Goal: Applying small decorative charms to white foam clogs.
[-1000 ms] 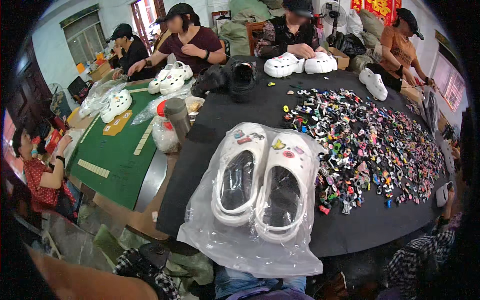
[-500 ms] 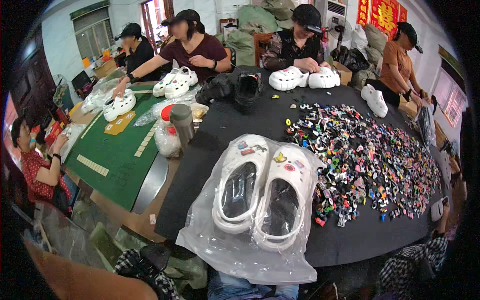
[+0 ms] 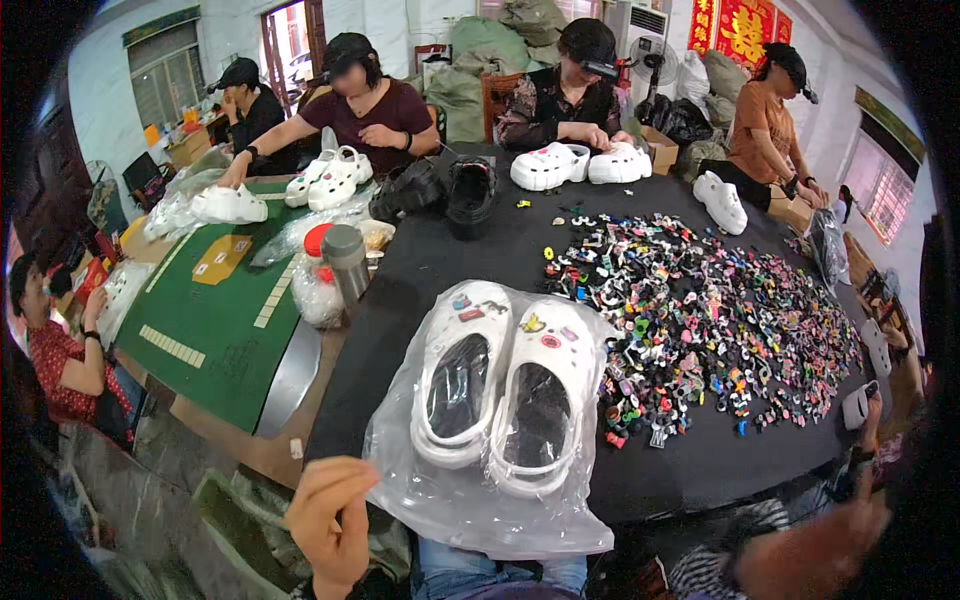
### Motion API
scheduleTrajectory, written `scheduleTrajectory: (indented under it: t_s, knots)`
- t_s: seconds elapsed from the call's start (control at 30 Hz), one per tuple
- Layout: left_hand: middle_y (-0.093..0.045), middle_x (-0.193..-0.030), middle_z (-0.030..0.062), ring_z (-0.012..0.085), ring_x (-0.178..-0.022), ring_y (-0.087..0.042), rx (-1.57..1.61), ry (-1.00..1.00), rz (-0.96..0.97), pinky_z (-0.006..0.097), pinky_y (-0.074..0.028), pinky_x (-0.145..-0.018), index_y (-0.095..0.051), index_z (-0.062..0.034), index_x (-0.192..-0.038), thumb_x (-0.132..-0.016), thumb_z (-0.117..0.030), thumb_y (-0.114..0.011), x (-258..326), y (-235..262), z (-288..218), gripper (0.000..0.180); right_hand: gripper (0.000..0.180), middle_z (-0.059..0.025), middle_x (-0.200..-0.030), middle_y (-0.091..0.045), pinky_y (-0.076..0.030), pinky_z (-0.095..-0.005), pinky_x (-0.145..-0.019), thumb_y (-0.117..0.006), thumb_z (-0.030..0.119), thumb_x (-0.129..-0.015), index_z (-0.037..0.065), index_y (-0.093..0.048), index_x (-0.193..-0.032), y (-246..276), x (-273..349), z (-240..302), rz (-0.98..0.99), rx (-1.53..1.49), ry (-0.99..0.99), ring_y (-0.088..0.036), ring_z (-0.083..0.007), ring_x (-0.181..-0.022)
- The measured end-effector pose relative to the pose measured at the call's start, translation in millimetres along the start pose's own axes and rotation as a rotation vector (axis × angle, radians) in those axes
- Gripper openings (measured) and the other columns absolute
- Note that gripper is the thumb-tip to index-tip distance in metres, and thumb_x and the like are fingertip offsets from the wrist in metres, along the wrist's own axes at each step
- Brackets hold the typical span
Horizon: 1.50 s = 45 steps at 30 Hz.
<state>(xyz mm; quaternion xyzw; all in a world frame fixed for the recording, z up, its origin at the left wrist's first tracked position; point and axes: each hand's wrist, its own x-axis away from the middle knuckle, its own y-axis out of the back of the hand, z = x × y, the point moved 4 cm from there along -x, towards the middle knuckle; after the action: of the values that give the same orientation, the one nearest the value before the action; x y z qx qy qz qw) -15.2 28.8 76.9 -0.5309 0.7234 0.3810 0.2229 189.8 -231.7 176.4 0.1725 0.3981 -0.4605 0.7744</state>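
A pair of white clogs (image 3: pixel 540 480) with several small colored charms on their toes lies in a clear plastic bag (image 3: pixel 400 500) at the table's near edge. Beside the bag's lower left edge is my left hand (image 3: pixel 330 520), its fingers half bent, with nothing visible in them. The fingertips come close to the plastic; whether they touch it I cannot tell. Far to the right, my right hand (image 3: pixel 825 540) is smeared by motion, so its fingers cannot be made out.
A wide heap of colorful shoe charms (image 3: pixel 710 330) covers the black table's right side. Black clogs (image 3: pixel 470 195) and white clogs (image 3: pixel 550 165) stand at the back. A grey flask (image 3: pixel 347 262) is beside the green board (image 3: pixel 225 330). Several co-workers sit or stand around; one hand (image 3: pixel 872 425) holds a white clog.
My left hand has come up beside the bag. My right hand has swung into view, blurred, at lower right. The whole scene has shifted slightly left. The clogs stay in the bag.
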Motion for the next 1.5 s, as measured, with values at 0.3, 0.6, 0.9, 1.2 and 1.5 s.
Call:
scheduleTrajectory:
  t_s: [0.3,0.6,0.9,1.2,1.5]
  knots:
    - [-0.052,-0.128,0.0175,0.0345,-0.115,-0.052,-0.244,0.330,0.171,0.044,-0.042,-0.098,-0.057,-0.0011,-0.125,-0.089,-0.007,-0.058,50,2,40,0.037,0.045,-0.0121,-0.109,-0.062,-0.050,-0.0420,-0.079,-0.085,0.029,-0.066,0.014,-0.070,-0.106,55,48,-114,-0.089,1.372,-0.583,-0.061,-0.0311,-0.095]
    - [-0.058,-0.113,0.0106,0.0145,-0.091,-0.060,0.320,0.823,-0.011,0.027,-0.049,-0.084,-0.045,0.0019,-0.137,-0.098,-0.005,-0.047,96,7,79,0.039,0.037,-0.0179,-0.104,-0.059,-0.047,-0.0422,-0.080,-0.075,0.004,-0.071,0.003,-0.063,-0.105,42,67,-124,-0.267,1.475,-0.615,-0.057,-0.0348,-0.095]
    - [-0.059,-0.097,0.0073,0.0127,-0.086,-0.059,0.262,0.840,0.030,0.027,-0.050,-0.077,-0.041,-0.0026,-0.141,-0.087,-0.004,-0.068,99,-1,86,0.061,0.038,-0.0183,-0.102,-0.059,-0.048,-0.0399,-0.076,-0.072,-0.007,-0.068,0.000,-0.063,-0.104,35,48,-126,-0.350,1.512,-0.532,-0.058,-0.0358,-0.092]
    - [-0.057,-0.085,0.0037,0.0107,-0.077,-0.056,0.198,0.714,-0.016,0.026,-0.047,-0.071,-0.041,-0.0021,-0.141,-0.084,-0.001,-0.065,92,9,88,0.062,0.012,-0.0115,-0.084,-0.057,-0.038,-0.0277,-0.051,-0.065,-0.005,-0.077,0.000,-0.060,-0.087,33,15,-124,-0.400,1.551,-0.453,-0.047,-0.0192,-0.060]
    - [-0.057,-0.083,0.0067,0.0155,-0.070,-0.054,-0.049,0.695,0.028,0.029,-0.047,-0.067,-0.039,-0.0008,-0.142,-0.083,-0.004,-0.066,97,17,67,0.065,0.019,-0.0111,-0.082,-0.056,-0.042,-0.0375,-0.067,-0.070,0.019,-0.078,0.003,-0.060,-0.083,36,33,-129,-0.679,1.567,-0.528,-0.055,-0.0272,-0.078]
